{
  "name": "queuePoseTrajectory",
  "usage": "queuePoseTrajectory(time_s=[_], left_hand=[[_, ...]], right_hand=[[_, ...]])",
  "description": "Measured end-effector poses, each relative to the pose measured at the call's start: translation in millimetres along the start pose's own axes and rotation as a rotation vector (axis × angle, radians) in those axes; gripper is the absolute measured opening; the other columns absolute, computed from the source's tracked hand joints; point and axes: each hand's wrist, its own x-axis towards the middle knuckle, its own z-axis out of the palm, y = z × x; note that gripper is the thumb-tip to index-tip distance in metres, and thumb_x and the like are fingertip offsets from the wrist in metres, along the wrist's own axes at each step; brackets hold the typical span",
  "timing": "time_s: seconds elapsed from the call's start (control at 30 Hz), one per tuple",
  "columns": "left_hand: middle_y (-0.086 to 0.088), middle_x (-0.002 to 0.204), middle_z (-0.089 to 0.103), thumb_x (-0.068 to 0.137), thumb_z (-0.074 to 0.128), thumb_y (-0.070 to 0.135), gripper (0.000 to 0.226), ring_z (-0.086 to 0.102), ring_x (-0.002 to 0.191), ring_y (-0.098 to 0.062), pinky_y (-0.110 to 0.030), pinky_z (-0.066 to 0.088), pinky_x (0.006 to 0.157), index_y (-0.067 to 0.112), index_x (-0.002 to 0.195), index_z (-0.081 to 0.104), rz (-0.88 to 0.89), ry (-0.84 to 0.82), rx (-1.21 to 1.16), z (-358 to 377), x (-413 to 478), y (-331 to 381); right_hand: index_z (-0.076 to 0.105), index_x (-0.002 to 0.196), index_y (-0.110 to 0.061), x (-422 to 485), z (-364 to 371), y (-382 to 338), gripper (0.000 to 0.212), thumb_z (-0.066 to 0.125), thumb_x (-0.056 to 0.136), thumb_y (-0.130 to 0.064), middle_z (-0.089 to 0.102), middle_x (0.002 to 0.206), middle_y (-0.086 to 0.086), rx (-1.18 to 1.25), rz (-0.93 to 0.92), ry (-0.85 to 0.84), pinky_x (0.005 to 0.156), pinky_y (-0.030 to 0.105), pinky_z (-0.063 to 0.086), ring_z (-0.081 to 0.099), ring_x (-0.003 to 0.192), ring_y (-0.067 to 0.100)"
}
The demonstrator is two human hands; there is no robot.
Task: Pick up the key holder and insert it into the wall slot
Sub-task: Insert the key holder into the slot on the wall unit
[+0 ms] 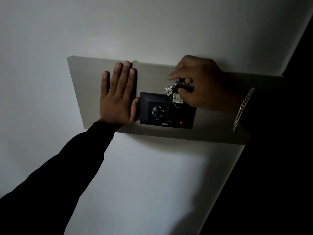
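From where I watch, the room is dim and the white wall (152, 28) fills the view, with a pale backing panel (88, 85) fixed across it. On the left, the left hand (116, 95) lies flat on that panel, fingers spread and holding nothing, its thumb touching the left edge of the black switch plate (166, 110). That plate carries a round speaker grille (157, 111) on its left half and a red indicator light (180, 122) low on the right. Further right, the right hand (198, 83) pinches the key holder (177, 97), whose white numbered tag hangs right over the plate's upper right part, a metal key (168, 90) dangling beside it. I judge the insertion step is under way; the slot itself is hidden, so I cannot tell whether the tag has entered. Next comes aligning the tag and pushing it straight down.
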Motion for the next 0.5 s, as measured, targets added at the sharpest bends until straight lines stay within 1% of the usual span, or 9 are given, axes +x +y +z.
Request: queuePoseTrajectory(time_s=[0.07, 0.1, 0.17, 0.2, 0.27, 0.37, 0.43, 0.5], left_hand=[[-0.016, 0.165, 0.024, 0.097, 0.027, 0.041, 0.071, 0.013, 0.157, -0.029, -0.049, 0.007, 0.129, 0.006, 0.158, 0.019, -0.003, -0.004, 0.005, 0.2, -0.4, -0.4], [-0.017, 0.165, 0.025, 0.097, 0.028, 0.041, 0.071, 0.013, 0.157, -0.029, -0.049, 0.007, 0.129, 0.007, 0.158, 0.019, -0.004, -0.007, 0.006, 0.3, -0.6, -0.5], [-0.018, 0.164, 0.027, 0.097, 0.028, 0.041, 0.070, 0.012, 0.157, -0.029, -0.049, 0.008, 0.129, 0.007, 0.158, 0.019, -0.006, -0.012, 0.005, -0.4, 0.5, -0.6], [-0.018, 0.164, 0.027, 0.097, 0.028, 0.041, 0.070, 0.011, 0.157, -0.028, -0.050, 0.009, 0.128, 0.007, 0.158, 0.019, -0.008, -0.017, 0.003, -1.6, 1.2, -0.6], [-0.018, 0.164, 0.028, 0.097, 0.028, 0.041, 0.070, 0.010, 0.157, -0.028, -0.051, 0.011, 0.128, 0.007, 0.158, 0.019, -0.014, -0.031, -0.003, -4.5, 2.1, 0.2], [-0.019, 0.163, 0.029, 0.098, 0.026, 0.041, 0.069, 0.011, 0.157, -0.028, -0.054, 0.016, 0.126, 0.006, 0.157, 0.021, -0.023, -0.063, -0.014, -8.3, 2.5, 1.4], [-0.020, 0.163, 0.030, 0.098, 0.025, 0.041, 0.069, 0.017, 0.156, -0.031, -0.055, 0.017, 0.125, 0.006, 0.157, 0.022, -0.025, -0.077, -0.012, -10.2, 3.5, 2.5], [-0.020, 0.162, 0.031, 0.098, 0.025, 0.041, 0.069, 0.021, 0.154, -0.034, -0.055, 0.017, 0.125, 0.005, 0.156, 0.023, -0.024, -0.078, -0.010, -10.7, 4.4, 2.9]], right_hand=[[0.075, 0.095, -0.006, 8.3, -1.6, -0.3, 0.025, 0.065, 0.072, -0.005, 0.068, 0.096, 0.015, -0.069, -0.046, -0.071, 0.073, 0.041, 0.054, 0.063, 0.078, 0.028], [0.076, 0.090, -0.007, 12.4, -2.9, -0.3, 0.020, 0.066, 0.073, -0.007, 0.069, 0.093, 0.015, -0.094, -0.062, -0.091, 0.073, 0.044, 0.055, 0.064, 0.079, 0.030], [0.077, 0.083, -0.009, 19.2, -5.9, -0.4, 0.012, 0.069, 0.076, -0.015, 0.070, 0.087, 0.012, -0.092, -0.066, -0.105, 0.074, 0.044, 0.054, 0.064, 0.079, 0.028], [0.077, 0.082, -0.010, 20.4, -6.2, -0.7, 0.011, 0.070, 0.077, -0.017, 0.071, 0.085, 0.011, -0.069, -0.056, -0.093, 0.074, 0.043, 0.054, 0.064, 0.078, 0.026], [0.077, 0.083, -0.008, 17.8, -3.8, 0.4, 0.014, 0.069, 0.080, -0.019, 0.072, 0.082, 0.013, -0.028, -0.033, -0.034, 0.072, 0.040, 0.052, 0.064, 0.075, 0.026], [0.076, 0.086, -0.006, 5.2, 2.6, 0.3, 0.017, 0.067, 0.085, -0.021, 0.073, 0.081, 0.013, 0.038, 0.009, 0.129, 0.071, 0.036, 0.050, 0.064, 0.073, 0.023], [0.076, 0.087, -0.006, -3.3, 9.2, -1.7, 0.017, 0.065, 0.087, -0.020, 0.074, 0.084, 0.011, 0.077, 0.014, 0.220, 0.073, 0.031, 0.050, 0.065, 0.077, 0.020], [0.075, 0.089, -0.005, -10.3, 19.0, -1.0, 0.014, 0.062, 0.087, -0.011, 0.074, 0.090, 0.011, 0.062, -0.005, 0.276, 0.079, 0.031, 0.050, 0.066, 0.084, 0.023]])
